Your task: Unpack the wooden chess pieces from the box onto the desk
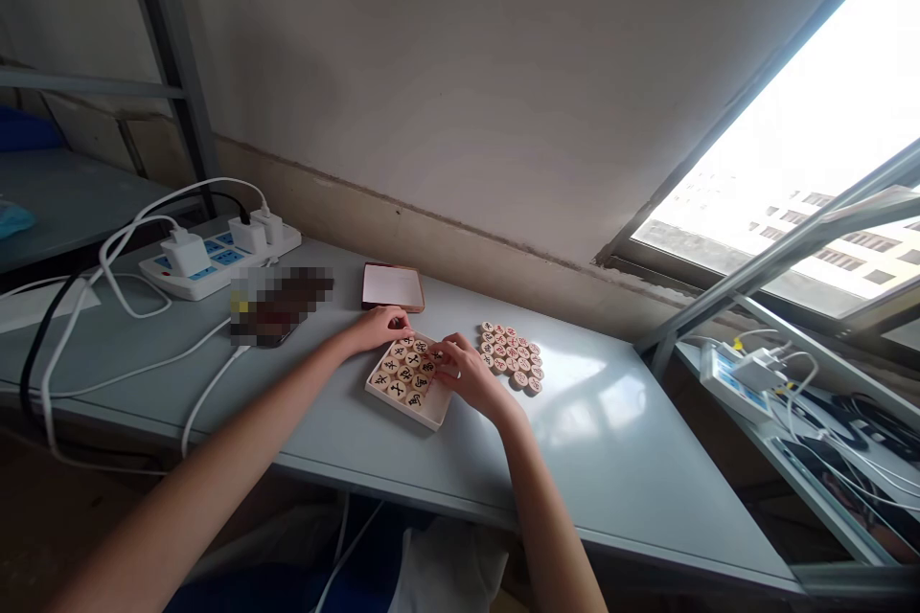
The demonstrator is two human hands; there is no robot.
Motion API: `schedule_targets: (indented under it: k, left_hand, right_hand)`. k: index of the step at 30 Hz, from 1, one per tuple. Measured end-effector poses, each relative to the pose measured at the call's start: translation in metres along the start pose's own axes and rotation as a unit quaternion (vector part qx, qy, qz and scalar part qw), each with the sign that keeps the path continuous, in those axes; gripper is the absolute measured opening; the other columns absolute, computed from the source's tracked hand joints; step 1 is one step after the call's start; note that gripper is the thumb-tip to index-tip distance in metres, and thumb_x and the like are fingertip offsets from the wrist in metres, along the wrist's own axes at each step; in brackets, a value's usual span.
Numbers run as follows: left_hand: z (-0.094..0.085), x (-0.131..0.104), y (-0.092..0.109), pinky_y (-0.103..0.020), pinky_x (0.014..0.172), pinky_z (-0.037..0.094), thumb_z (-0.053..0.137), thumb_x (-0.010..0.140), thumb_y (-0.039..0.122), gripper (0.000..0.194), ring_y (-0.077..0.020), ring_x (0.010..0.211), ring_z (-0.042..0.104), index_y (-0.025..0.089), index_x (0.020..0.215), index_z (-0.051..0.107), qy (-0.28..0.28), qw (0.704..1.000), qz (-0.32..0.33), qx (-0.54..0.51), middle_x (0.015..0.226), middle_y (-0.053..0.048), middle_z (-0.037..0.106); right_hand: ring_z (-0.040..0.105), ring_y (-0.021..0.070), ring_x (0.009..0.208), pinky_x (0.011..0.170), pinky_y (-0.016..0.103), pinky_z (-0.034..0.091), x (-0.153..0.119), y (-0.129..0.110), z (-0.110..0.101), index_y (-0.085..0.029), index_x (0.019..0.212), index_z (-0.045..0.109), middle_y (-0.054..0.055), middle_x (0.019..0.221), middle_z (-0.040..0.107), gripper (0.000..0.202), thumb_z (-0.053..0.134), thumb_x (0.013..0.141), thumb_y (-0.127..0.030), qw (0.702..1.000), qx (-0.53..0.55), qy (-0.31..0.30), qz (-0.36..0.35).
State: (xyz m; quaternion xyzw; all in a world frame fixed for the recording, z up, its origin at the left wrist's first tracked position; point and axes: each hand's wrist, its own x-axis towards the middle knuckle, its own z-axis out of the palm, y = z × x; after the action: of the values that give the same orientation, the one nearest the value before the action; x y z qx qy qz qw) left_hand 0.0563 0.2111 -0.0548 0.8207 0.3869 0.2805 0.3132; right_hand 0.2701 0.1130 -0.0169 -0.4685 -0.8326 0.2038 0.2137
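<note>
A shallow white box (408,415) on the desk holds rows of round wooden Chinese chess pieces (398,390) with black characters. My left hand (375,328) is at the box's far left corner, its fingers bent and closed on the rim. Over the right part of the box is my right hand (464,372), fingers closed around a chess piece (437,355) at the inner edge of the rows. The hand covers part of that side. To the right, more chess pieces (511,351) lie flat in a block on the desk, several with red characters.
Behind the box lies its open lid (392,287), inside up. A power strip (216,259) with chargers and white cables stands at the left, near a blurred dark object (280,306). The wall bounds the grey desk (618,460) at the back; a metal bed frame (747,268) rises right.
</note>
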Motion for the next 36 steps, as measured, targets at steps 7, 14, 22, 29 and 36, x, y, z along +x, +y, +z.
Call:
schedule_targets:
  k: [7, 14, 22, 29, 36]
  left_hand:
    - [0.000, 0.000, 0.000, -0.027, 0.064, 0.039, 0.054, 0.075, 0.047, 0.031, -0.0191, 0.073, 0.055, 0.016, 0.075, 0.061, -0.001, 1.000, -0.002, 0.000, 0.081, -0.005, 0.063]
    - [-0.001, -0.002, 0.002, -0.027, 0.064, 0.040, 0.054, 0.074, 0.048, 0.032, -0.0196, 0.074, 0.056, 0.016, 0.075, 0.061, -0.007, 1.000, -0.016, -0.011, 0.082, -0.005, 0.063]
    - [-0.003, -0.002, 0.000, -0.028, 0.065, 0.042, 0.054, 0.073, 0.050, 0.035, -0.0197, 0.074, 0.057, 0.016, 0.075, 0.060, -0.014, 0.999, -0.015, -0.034, 0.082, -0.006, 0.064]
    - [-0.007, -0.002, -0.005, -0.028, 0.066, 0.043, 0.055, 0.074, 0.048, 0.034, -0.0192, 0.075, 0.057, 0.015, 0.076, 0.061, -0.012, 0.999, -0.015, -0.049, 0.083, -0.007, 0.064]
    - [-0.007, -0.001, -0.008, -0.028, 0.068, 0.043, 0.056, 0.074, 0.045, 0.032, -0.0191, 0.077, 0.057, 0.015, 0.076, 0.063, 0.015, 0.999, -0.012, -0.034, 0.084, -0.007, 0.063]
  right_hand:
    - [0.044, 0.0219, 0.106, 0.092, 0.038, 0.043, 0.004, 0.003, 0.009, -0.023, 0.105, 0.057, 0.007, 0.109, 0.042, 0.028, 0.051, 0.079, -0.012, 0.992, -0.103, 0.069, 0.005]
    - [0.043, 0.0225, 0.108, 0.092, 0.040, 0.040, 0.000, 0.012, -0.002, -0.024, 0.093, 0.060, 0.006, 0.113, 0.042, 0.019, 0.062, 0.077, -0.034, 0.985, -0.124, 0.114, 0.025]
    - [0.044, 0.0236, 0.104, 0.087, 0.041, 0.035, -0.006, 0.026, -0.024, -0.029, 0.087, 0.062, 0.003, 0.111, 0.048, 0.022, 0.054, 0.079, -0.048, 0.953, -0.213, 0.183, 0.118]
    - [0.040, 0.0255, 0.107, 0.088, 0.043, 0.031, -0.011, 0.041, -0.022, -0.027, 0.087, 0.061, 0.005, 0.112, 0.048, 0.023, 0.053, 0.078, -0.046, 0.941, -0.280, 0.123, 0.145]
    - [0.037, 0.0268, 0.112, 0.088, 0.046, 0.032, -0.014, 0.038, -0.020, -0.025, 0.097, 0.055, 0.008, 0.114, 0.047, 0.024, 0.050, 0.079, -0.040, 0.945, -0.279, 0.095, 0.142]
